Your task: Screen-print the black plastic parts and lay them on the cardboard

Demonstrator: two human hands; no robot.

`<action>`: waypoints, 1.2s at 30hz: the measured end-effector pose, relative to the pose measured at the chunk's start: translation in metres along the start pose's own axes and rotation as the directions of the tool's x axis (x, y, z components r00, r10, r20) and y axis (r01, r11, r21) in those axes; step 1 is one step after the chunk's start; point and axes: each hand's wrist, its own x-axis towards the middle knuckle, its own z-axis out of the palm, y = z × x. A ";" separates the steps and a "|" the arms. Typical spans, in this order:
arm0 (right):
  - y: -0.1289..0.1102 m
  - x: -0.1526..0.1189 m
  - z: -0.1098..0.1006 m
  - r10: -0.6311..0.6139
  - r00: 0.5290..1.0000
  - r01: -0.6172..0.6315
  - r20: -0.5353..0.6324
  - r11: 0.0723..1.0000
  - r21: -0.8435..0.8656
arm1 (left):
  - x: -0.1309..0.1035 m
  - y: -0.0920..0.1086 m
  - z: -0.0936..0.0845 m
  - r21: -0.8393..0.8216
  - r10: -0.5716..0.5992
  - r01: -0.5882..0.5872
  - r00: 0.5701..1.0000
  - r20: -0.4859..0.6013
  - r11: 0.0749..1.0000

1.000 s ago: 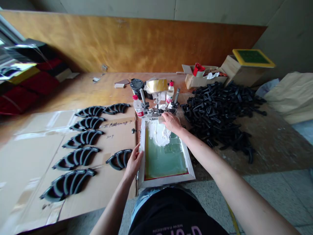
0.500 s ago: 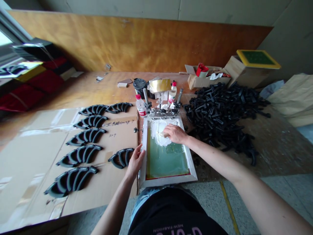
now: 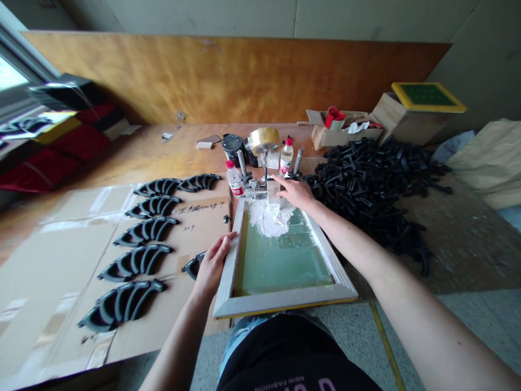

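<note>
My left hand (image 3: pixel 212 262) grips the left rail of a silk-screen frame (image 3: pixel 285 305), its near end tilted up. The frame has a pale rim around a green mesh, with white ink (image 3: pixel 271 221) smeared over the far part. My right hand (image 3: pixel 296 192) is at the mesh's far end, index finger stretched out and fingers at the edge of a pale, flat squeegee (image 3: pixel 273 191). The squeegee stands upright in the ink near the metal hinge clamp (image 3: pixel 254 187). My fingertips partly hide its upper right edge. Beneath the frame, the surface is hidden.
Curved black parts (image 3: pixel 142 231) lie in rows on cardboard (image 3: pixel 73 233) at left. A large heap of black parts (image 3: pixel 370 174) is at right. Red-capped bottles, one nearer (image 3: pixel 234 178), a black tub (image 3: pixel 232 144) and a tape roll (image 3: pixel 264 140) stand behind the clamp.
The frame's near end has risen toward me, my left hand moving with it. My right hand has moved away from me with the squeegee, which now stands upright at the far end.
</note>
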 end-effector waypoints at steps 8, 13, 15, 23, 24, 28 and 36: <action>0.069 -0.072 0.016 0.325 0.945 -0.314 -0.049 0.937 0.155 | 0.039 0.069 0.021 -0.356 0.225 -0.235 0.972 -0.069 0.905; 0.022 -0.120 0.071 -0.028 0.997 0.024 0.069 0.998 0.050 | 0.032 0.033 0.048 -0.457 0.063 -0.083 0.996 -0.059 0.886; -0.001 -0.129 0.077 -0.050 0.998 0.050 0.034 0.999 -0.002 | 0.017 -0.001 0.061 -0.401 -0.150 0.190 0.980 0.128 0.896; -0.011 -0.136 0.083 -0.080 0.997 0.079 -0.014 0.993 -0.084 | -0.026 -0.077 0.082 -0.284 -0.413 0.501 0.854 0.317 0.817; -0.003 -0.133 0.086 -0.060 0.998 0.060 -0.005 0.996 -0.073 | -0.026 -0.079 0.080 -0.283 -0.407 0.495 0.856 0.318 0.821; 0.014 -0.126 0.090 -0.087 0.996 0.088 0.026 0.995 -0.054 | -0.024 -0.082 0.078 -0.285 -0.398 0.488 0.860 0.320 0.825; -0.065 -0.174 0.091 -0.423 0.905 0.424 -0.030 0.906 -0.004 | -0.018 -0.075 0.097 -0.533 -0.315 0.378 0.926 0.209 0.757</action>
